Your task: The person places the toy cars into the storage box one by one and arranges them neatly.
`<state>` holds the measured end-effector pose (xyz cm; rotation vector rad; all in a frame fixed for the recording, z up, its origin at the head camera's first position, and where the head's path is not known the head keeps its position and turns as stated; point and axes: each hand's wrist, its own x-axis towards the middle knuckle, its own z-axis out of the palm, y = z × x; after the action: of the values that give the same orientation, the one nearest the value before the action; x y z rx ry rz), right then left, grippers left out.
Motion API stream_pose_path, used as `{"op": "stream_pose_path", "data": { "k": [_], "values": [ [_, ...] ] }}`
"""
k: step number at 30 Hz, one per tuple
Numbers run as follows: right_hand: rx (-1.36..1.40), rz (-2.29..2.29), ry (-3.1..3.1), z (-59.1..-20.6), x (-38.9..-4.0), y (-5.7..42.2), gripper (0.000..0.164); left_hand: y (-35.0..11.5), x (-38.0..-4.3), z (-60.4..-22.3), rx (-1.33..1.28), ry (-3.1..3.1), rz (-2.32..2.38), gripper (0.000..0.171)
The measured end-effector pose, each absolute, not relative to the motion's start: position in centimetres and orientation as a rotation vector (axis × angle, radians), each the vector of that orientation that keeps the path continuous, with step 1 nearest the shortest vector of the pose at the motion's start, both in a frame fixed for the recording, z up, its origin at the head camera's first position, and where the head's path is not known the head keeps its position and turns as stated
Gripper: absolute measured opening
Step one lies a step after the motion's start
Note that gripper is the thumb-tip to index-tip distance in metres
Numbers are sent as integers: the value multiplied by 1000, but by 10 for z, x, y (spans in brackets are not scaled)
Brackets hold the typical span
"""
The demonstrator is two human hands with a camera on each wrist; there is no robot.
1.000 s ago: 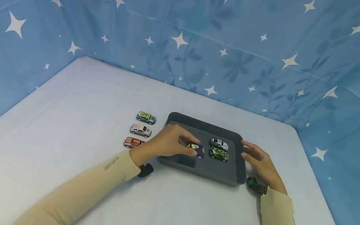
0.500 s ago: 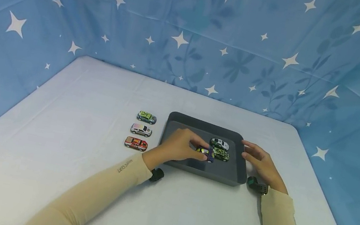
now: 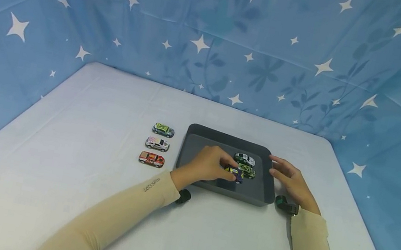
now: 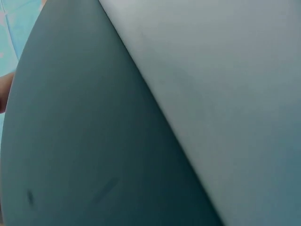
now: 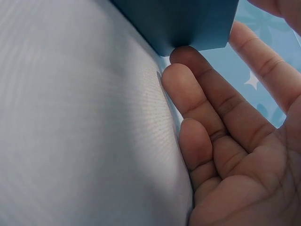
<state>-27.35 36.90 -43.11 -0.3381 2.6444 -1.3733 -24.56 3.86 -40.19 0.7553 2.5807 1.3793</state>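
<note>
Left hand (image 3: 210,163) pinches a purple car (image 3: 238,175).
It's at the hand's three o'clock, between finger and thumb; loose right hand (image 3: 290,180) touches the tray (image 3: 228,139).

Purple toy car (image 3: 240,175) inside gray tray (image 3: 255,189)

Head view bright; left wrist view dim, soft.

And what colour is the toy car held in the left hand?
The toy car is purple-blue with yellow on it, best seen in the head view.
</note>
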Motion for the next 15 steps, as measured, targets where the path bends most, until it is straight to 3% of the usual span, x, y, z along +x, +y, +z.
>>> {"op": "stream_pose_path", "data": {
  "k": [15],
  "values": [
    [-329, -1401, 2621, -432, -276, 371, 62, 64, -247, -402, 727, 2585, 1288, 30]
  ]
}}
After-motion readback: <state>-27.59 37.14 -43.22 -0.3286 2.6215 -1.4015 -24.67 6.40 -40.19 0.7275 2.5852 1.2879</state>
